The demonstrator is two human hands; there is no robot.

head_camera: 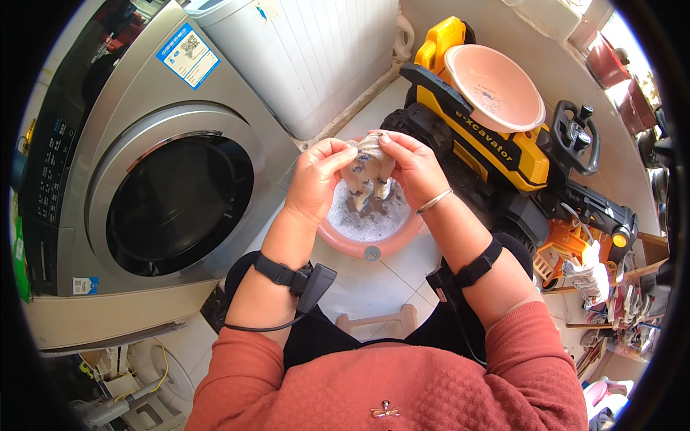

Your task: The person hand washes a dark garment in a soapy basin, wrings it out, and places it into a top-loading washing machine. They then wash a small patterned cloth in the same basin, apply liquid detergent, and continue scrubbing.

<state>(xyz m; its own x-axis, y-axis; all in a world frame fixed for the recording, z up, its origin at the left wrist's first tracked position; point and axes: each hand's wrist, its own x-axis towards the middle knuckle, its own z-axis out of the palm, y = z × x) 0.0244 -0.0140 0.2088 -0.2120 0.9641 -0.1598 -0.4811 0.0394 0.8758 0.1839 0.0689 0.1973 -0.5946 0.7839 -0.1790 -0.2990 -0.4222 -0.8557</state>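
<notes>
A small wet piece of fabric (366, 168), pale with blue and dark patterning, hangs between my hands. My left hand (318, 175) pinches its upper left edge between thumb and fingers. On the other side, my right hand (419, 168) grips the upper right edge, thumb on top. Directly below stands a pink basin (345, 247) holding water with white suds (358, 227). The fabric's lower ends hang over the suds; whether they touch the water I cannot tell. The basin's far rim is mostly hidden behind my hands and the fabric.
A grey front-loading washing machine (178, 194) stands left, beside a white ribbed plastic tub (318, 59). At right, a yellow-and-black ride-on toy excavator (474, 134) carries another pink basin (498, 81). A low pink plastic stool (377, 321) shows between my legs. Shoes (630, 301) fill a rack at far right.
</notes>
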